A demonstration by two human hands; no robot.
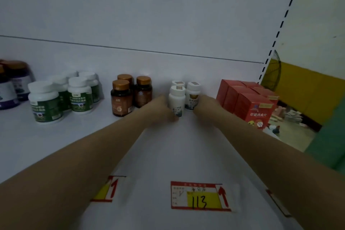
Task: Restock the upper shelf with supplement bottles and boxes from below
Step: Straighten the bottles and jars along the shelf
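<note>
Three small white bottles stand on the white shelf (56, 145), near the back wall. My left hand (160, 110) grips the front white bottle (177, 99) from its left side. My right hand (205, 106) is closed around the right white bottle (193, 97) from its right side. A third white bottle (177, 83) stands behind them, only its cap showing. Both forearms stretch across the shelf from the bottom corners.
Left of my hands stand three brown bottles (121, 97), several green-labelled white jars (44, 101) and purple jars (11, 84). Red boxes (250, 102) fill the right end. Price tags, one reading 113 (199, 196), line the front edge. Beyond the shelf upright is a floor with clutter.
</note>
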